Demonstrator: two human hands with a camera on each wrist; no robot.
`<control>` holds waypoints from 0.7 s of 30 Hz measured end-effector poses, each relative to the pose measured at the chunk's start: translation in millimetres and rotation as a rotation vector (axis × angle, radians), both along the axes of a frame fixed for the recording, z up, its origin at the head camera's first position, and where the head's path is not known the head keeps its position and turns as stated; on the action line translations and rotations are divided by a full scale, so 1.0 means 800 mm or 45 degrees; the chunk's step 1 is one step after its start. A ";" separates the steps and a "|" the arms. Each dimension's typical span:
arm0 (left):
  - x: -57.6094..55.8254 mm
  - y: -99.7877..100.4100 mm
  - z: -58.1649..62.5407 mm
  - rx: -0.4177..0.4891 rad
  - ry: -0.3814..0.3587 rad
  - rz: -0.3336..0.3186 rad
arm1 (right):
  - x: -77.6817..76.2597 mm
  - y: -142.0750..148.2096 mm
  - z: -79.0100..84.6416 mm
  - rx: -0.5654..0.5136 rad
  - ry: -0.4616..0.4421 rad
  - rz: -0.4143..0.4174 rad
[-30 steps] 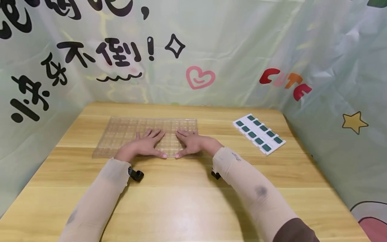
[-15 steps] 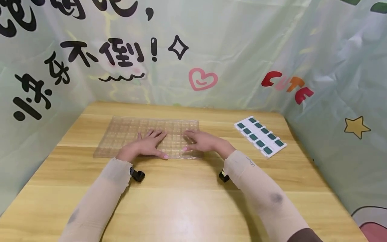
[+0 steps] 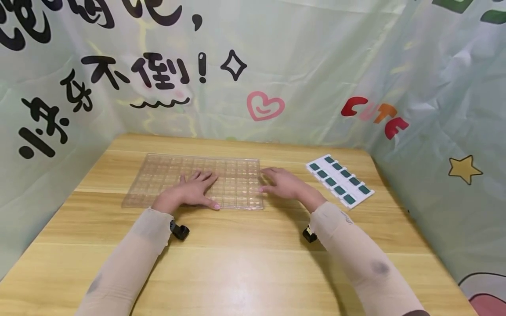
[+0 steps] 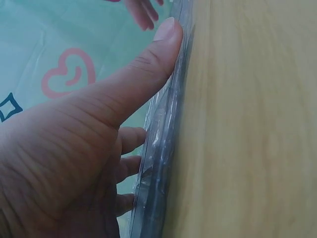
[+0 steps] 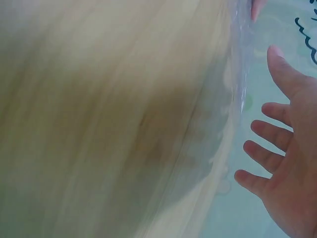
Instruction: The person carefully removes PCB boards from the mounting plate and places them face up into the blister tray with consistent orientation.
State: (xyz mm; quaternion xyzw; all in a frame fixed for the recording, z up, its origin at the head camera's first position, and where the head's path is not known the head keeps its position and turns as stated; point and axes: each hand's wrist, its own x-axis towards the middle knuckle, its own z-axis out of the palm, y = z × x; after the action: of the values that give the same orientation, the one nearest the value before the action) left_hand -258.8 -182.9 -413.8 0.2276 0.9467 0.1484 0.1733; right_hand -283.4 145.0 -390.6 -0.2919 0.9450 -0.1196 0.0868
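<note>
A clear plastic tray (image 3: 237, 180) divided into many small compartments lies flat on the wooden table. My left hand (image 3: 191, 189) rests on it with fingers spread, the thumb along its front edge. In the left wrist view, the thumb (image 4: 143, 64) lies over the tray's edge (image 4: 161, 148), and the other fingertips touch it farther back. My right hand (image 3: 285, 183) is just past the tray's right end, fingers extended and holding nothing. The right wrist view shows its fingers (image 5: 272, 134) apart, raised above the table, with the tray's edge (image 5: 240, 59) beyond.
To the right lies a white panel (image 3: 339, 181) with two rows of dark green squares. The wooden table (image 3: 237, 263) meets a printed fabric backdrop (image 3: 308, 66) at the back and both sides. A small black wrist camera (image 3: 179, 230) sits below my left wrist.
My right hand has lifted off the tray and moved right, past its right end. The left hand has stayed on the tray, and the white panel has not moved.
</note>
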 end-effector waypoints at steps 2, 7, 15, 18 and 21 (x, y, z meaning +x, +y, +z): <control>0.000 -0.001 0.000 -0.002 -0.002 -0.004 | 0.000 0.009 -0.001 -0.003 0.014 -0.044; 0.000 -0.006 0.005 -0.013 -0.004 -0.005 | -0.001 0.032 0.000 0.015 0.053 -0.124; -0.001 -0.013 0.007 -0.024 -0.015 0.024 | 0.003 0.063 0.005 0.043 0.058 -0.262; -0.001 -0.014 0.008 -0.021 -0.031 0.034 | 0.002 0.077 0.004 0.055 0.055 -0.311; 0.000 -0.014 0.008 -0.012 -0.043 0.037 | 0.000 0.092 0.002 0.056 0.059 -0.348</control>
State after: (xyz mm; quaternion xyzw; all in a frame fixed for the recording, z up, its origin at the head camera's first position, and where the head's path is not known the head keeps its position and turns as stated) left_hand -258.7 -194.3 -407.4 0.2105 0.9475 0.1501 0.1884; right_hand -283.6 218.9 -389.2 -0.1613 0.9800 -0.1027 0.0544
